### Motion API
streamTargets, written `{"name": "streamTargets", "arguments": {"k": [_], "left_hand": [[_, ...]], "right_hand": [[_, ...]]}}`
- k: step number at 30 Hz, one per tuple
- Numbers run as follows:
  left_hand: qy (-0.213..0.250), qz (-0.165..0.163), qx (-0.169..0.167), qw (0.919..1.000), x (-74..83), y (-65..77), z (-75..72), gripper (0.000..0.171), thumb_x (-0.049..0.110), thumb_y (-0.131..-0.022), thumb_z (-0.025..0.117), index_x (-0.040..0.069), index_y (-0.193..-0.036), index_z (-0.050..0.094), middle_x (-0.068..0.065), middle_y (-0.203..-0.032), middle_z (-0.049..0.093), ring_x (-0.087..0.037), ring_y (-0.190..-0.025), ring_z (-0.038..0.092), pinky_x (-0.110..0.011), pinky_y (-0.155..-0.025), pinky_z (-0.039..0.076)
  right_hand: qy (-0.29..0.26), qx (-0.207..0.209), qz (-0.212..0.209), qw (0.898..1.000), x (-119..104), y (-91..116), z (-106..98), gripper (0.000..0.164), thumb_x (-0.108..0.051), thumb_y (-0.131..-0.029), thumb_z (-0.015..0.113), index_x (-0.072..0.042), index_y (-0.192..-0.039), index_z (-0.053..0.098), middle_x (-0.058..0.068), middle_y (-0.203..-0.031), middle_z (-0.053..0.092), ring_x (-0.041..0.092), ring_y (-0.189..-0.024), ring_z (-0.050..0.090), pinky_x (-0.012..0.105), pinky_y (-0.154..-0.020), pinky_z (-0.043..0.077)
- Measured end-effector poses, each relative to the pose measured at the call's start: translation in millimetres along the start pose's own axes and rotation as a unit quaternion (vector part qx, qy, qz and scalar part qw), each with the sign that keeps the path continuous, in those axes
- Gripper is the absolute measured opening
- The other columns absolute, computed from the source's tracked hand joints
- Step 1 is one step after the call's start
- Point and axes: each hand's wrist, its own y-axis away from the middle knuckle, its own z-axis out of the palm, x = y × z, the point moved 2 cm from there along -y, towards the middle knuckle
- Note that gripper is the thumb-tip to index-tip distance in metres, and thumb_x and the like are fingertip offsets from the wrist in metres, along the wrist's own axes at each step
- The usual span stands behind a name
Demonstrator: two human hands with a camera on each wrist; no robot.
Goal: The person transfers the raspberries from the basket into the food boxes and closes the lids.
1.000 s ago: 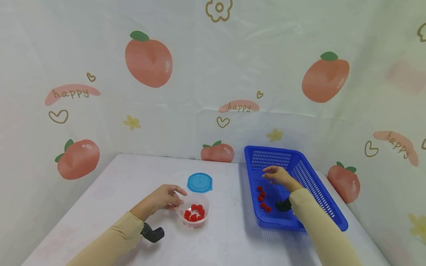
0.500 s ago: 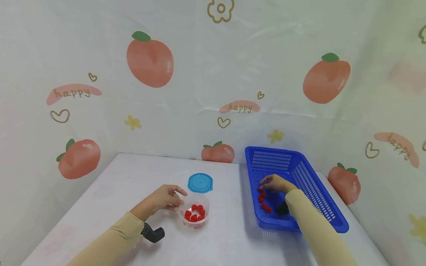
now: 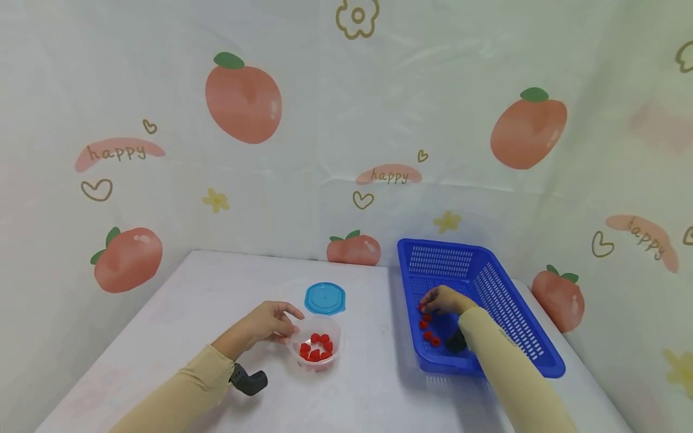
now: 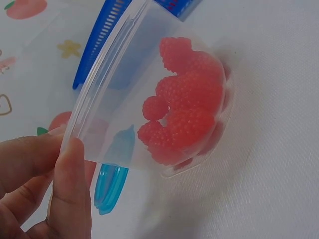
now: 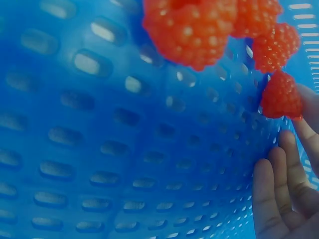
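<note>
My left hand pinches the rim of a clear plastic tub between thumb and fingers. Several red raspberries lie on the tub's bottom. In the head view my right hand is down inside the blue basket, at the far end of a row of raspberries. Its thumb and a finger pinch the end raspberry, shown at the right of the right wrist view. The other fingers extend close over the slotted basket floor.
A blue lid lies flat on the white table, just behind the tub. The basket's raised walls surround my right hand. Behind the table hangs a white fruit-print cloth.
My right hand has come down and slightly left inside the basket, and its fingers have closed on the end raspberry. My left hand stays at the tub's rim.
</note>
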Motion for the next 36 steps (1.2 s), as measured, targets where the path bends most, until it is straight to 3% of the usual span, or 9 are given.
{"name": "streamTargets", "arguments": {"k": [11,21,28,32,36], "left_hand": [[-0.002,0.004,-0.006,1.0000,-1.1,-0.1,0.4,0.027,0.009,-0.084,0.073,0.005,-0.111,0.065,-0.009,-0.081,0.065,-0.018,-0.062,0.061,-0.026,-0.062,0.057],[-0.005,0.002,-0.003,1.0000,-0.2,1.5,0.6,0.028,0.009,-0.085,0.073,0.005,-0.111,0.065,-0.009,-0.081,0.064,-0.018,-0.062,0.060,-0.026,-0.061,0.057],[-0.006,0.003,0.001,1.0000,0.2,2.7,1.0,0.028,0.008,-0.084,0.072,0.005,-0.111,0.066,-0.009,-0.081,0.065,-0.019,-0.062,0.060,-0.027,-0.061,0.057],[-0.005,0.005,-0.002,1.0000,0.1,2.4,0.3,0.027,0.008,-0.084,0.072,0.005,-0.111,0.066,-0.009,-0.082,0.065,-0.018,-0.063,0.060,-0.026,-0.062,0.057],[-0.004,0.007,-0.004,1.0000,0.0,1.1,-0.3,0.027,0.009,-0.085,0.072,0.005,-0.111,0.065,-0.009,-0.082,0.065,-0.018,-0.063,0.061,-0.026,-0.063,0.057]], "right_hand": [[0.033,0.017,0.031,0.999,-1.0,1.1,1.8,0.010,-0.003,-0.088,0.065,0.001,-0.096,0.068,0.007,-0.090,0.067,0.018,-0.086,0.060,0.041,-0.090,0.052],[0.052,0.048,-0.024,0.997,-5.9,2.2,-8.7,0.013,-0.003,-0.084,0.067,0.003,-0.095,0.069,0.006,-0.086,0.067,0.017,-0.082,0.061,0.036,-0.081,0.055],[-0.050,0.067,-0.056,0.995,-10.5,5.1,-16.2,0.021,-0.002,-0.087,0.064,0.007,-0.106,0.063,0.014,-0.096,0.069,0.024,-0.089,0.065,0.037,-0.083,0.057],[-0.117,0.085,-0.088,0.986,-15.9,8.3,-24.5,0.032,-0.006,-0.092,0.063,0.011,-0.118,0.057,0.019,-0.108,0.065,0.034,-0.105,0.063,0.043,-0.093,0.053],[-0.179,0.104,-0.104,0.973,-24.0,15.0,-34.4,0.043,-0.013,-0.095,0.062,0.010,-0.128,0.049,0.017,-0.118,0.060,0.034,-0.116,0.058,0.044,-0.102,0.047]]}}
